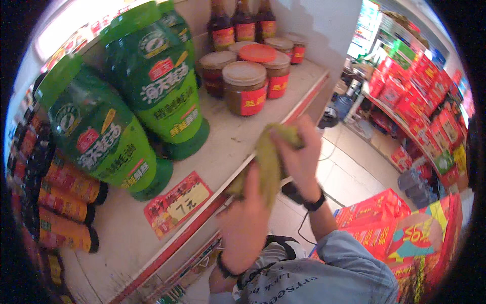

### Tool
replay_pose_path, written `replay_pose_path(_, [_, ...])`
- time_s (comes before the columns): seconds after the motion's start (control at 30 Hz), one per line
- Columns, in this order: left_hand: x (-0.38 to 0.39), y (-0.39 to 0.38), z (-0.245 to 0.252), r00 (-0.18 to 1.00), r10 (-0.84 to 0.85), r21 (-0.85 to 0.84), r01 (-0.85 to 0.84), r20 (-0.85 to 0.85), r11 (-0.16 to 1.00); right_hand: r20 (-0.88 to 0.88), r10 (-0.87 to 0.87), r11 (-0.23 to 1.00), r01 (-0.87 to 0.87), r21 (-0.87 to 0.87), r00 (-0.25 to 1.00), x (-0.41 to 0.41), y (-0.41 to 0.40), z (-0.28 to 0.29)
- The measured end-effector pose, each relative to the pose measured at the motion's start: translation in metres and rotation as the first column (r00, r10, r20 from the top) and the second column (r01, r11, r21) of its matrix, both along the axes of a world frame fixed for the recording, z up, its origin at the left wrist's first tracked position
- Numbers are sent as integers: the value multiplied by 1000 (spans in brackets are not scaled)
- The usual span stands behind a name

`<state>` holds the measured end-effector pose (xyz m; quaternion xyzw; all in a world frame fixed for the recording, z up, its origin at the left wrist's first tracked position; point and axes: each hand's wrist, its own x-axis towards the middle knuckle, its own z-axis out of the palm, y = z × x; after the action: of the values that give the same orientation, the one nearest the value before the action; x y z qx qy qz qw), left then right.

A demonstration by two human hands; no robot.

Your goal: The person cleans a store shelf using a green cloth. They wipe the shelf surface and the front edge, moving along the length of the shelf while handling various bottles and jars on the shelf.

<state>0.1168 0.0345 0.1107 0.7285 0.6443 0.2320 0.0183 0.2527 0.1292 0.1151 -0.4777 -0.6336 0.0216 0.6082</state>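
Note:
An olive-green cloth [267, 163] is bunched between my two hands at the front edge of a store shelf [228, 152]. My left hand [245, 224] grips its lower left part, and my right hand [303, 155] holds its upper right end. Both hands are somewhat blurred. Behind them on the shelf stand lidded glass jars with red labels [246, 91], one topped by a red lid [257, 53]. Large green squeeze bottles of sauce [110, 140] stand on the left. A red and yellow price card [178, 205] lies by the shelf's edge, left of my left hand.
Dark glass bottles [243, 22] stand at the shelf's back. Orange-labelled bottles [64, 205] lie or lean at the left. Red boxes [372, 224] stand below right on the tiled floor [338, 167]. Across the aisle, a counter holds more red packages [417, 91].

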Motion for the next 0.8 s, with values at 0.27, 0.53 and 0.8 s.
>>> replay_pose_path(0.27, [-81,-114,-1,995,93,387,-67,-47,920,133,293,953,-299,35,947,-74,-64,4])
replay_pose_path(0.53, [-41,-79,49,650,544,178,-713,530,678,186,407,909,-417,13,894,-70,-56,8])
replay_pose_path(0.8, [5,-35,4,814,528,308,-581,243,753,134,414,909,-417,-5,901,-5,-3,6])
